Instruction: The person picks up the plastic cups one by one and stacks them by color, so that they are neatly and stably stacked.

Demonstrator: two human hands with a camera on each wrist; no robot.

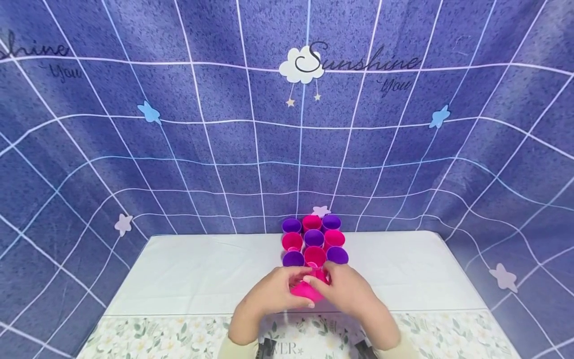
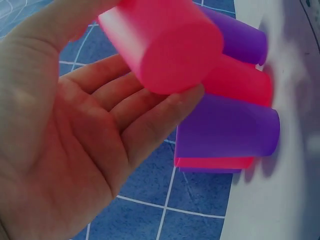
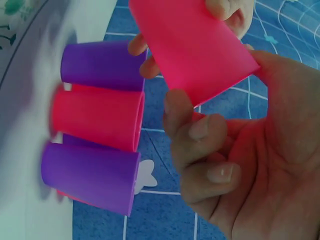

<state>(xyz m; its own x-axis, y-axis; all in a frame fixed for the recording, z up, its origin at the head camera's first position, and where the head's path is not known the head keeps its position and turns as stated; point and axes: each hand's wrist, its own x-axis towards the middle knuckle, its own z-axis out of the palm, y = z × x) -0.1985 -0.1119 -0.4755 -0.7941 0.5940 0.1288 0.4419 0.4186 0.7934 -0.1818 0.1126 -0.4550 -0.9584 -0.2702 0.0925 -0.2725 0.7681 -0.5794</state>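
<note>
A pink cup [image 1: 308, 291] is held up, tilted, between both hands just in front of a block of cups. My left hand [image 1: 275, 289] grips it near its closed base, fingertips touching the base's edge in the left wrist view; the thumb's tip is out of sight there. My right hand [image 1: 350, 289] pinches the same cup by its rim end, as the right wrist view shows, with the other fingers curled. Behind stand purple and pink cups in three alternating rows, mouths up, including a pink cup [image 1: 315, 256] and a purple cup [image 1: 337, 255] nearest the hands.
The cups stand on a white table surface [image 1: 202, 269], close to a blue curtain [image 1: 224, 174] with a white grid pattern. A floral cloth strip [image 1: 157, 331] lies along the near side.
</note>
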